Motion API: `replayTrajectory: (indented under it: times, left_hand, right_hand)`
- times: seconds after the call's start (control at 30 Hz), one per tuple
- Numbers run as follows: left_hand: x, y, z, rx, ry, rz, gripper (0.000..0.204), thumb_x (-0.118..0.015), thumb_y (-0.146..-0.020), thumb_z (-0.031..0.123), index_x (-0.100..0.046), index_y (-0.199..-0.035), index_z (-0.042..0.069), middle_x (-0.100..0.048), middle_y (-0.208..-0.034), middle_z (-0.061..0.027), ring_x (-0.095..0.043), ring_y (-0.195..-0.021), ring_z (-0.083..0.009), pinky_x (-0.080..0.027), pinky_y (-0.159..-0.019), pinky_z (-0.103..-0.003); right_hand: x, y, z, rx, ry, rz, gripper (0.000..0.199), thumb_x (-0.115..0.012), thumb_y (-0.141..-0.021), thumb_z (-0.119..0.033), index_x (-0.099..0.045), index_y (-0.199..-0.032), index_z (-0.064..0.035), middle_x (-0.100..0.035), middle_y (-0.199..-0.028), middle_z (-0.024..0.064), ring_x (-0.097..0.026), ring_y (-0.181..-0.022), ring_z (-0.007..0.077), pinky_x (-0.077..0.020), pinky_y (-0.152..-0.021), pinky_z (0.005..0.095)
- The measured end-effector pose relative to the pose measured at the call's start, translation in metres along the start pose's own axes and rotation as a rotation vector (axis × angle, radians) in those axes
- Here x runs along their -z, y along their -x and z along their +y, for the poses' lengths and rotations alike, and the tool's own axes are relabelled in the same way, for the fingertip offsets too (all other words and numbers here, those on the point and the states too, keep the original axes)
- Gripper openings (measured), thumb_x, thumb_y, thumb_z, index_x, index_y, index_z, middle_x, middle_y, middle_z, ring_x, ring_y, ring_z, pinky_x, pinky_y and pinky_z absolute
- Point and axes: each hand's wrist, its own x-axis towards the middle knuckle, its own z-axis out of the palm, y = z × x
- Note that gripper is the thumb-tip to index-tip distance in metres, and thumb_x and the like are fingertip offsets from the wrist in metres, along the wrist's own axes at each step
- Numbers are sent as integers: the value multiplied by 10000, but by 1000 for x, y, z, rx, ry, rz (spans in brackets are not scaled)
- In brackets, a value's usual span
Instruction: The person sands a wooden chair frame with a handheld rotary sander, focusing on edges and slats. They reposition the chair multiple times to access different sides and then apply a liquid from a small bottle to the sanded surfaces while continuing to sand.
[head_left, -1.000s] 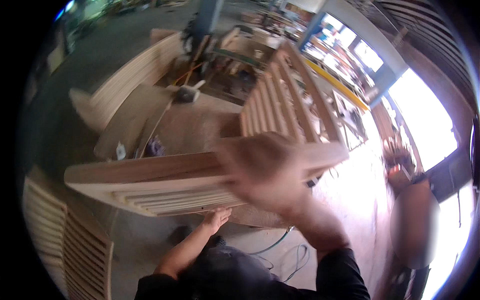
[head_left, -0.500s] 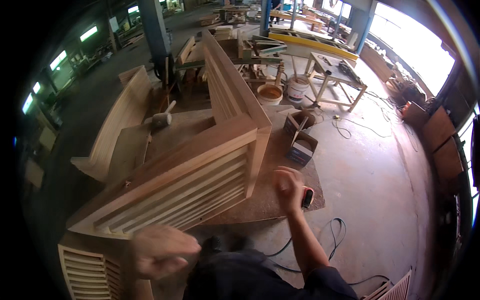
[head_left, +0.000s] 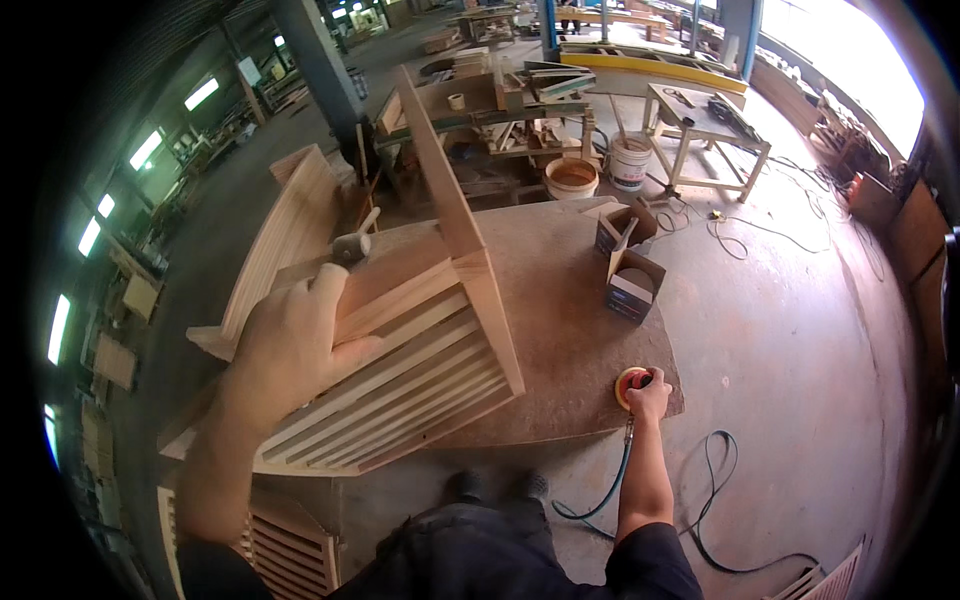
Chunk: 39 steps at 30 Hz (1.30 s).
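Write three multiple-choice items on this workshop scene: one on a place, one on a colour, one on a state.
1. Where does the mallet lie?
A. on the floor
B. on the wooden slatted frame
C. in the white bucket

2. What colour is the rim of the round sander under the right hand?
A. red-orange
B. green
C. white

3. What is the left hand doing?
A. hanging free
B. holding a box
C. gripping the frame's top rail

Answers: 1 B, the mallet rests on the frame's upper part; 2 A, a red-orange edge shows beside the hand; 3 C, the fingers wrap over the rail.
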Motion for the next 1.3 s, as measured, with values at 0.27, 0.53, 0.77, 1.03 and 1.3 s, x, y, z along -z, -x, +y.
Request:
replayTrajectory:
  times: [0.27,0.53,0.77,1.03,1.3]
  left_hand:
    - [-21,6,3,104,-142,167,345,-804,-821,137,-541,-1017,28,-685,-906,-263,-684,-885,-484,-539,-752,-574]
    - [-23,5,9,134,-149,221,307,-779,-804,102,-533,-975,34,-674,-900,-242,-679,-874,-470,-542,-757,-563]
    - [-17,8,12,116,-213,185,312,-827,-827,122,-572,-992,49,-712,-917,-183,-731,-867,-360,-598,-733,-472]
    - [-23,10,5,96,-231,224,321,-838,-822,132,-565,-973,59,-700,-899,-168,-728,-839,-350,-604,-697,-454]
    - [-22,10,4,89,-261,251,325,-838,-817,153,-568,-973,59,-699,-878,-141,-728,-823,-340,-601,-684,-446]
  right_hand:
    - [52,118,-126,516,-896,233,591,-924,-730,-163,-594,-1206,-45,-608,-1137,91,-608,-1067,244,-494,-985,377]
    - [133,195,-279,1053,-854,607,566,-939,-761,-155,-541,-1160,-104,-606,-1190,154,-605,-1109,330,-507,-980,426]
    - [151,209,-306,1115,-790,684,621,-971,-729,-156,-527,-1161,-112,-595,-1201,176,-603,-1113,348,-512,-966,448]
    - [130,212,-293,1068,-697,706,645,-989,-716,-169,-523,-1159,-119,-589,-1171,171,-615,-1069,351,-524,-928,451]
    - [119,215,-294,1131,-739,658,655,-1001,-689,-142,-529,-1142,-115,-594,-1153,172,-613,-1054,345,-527,-915,450]
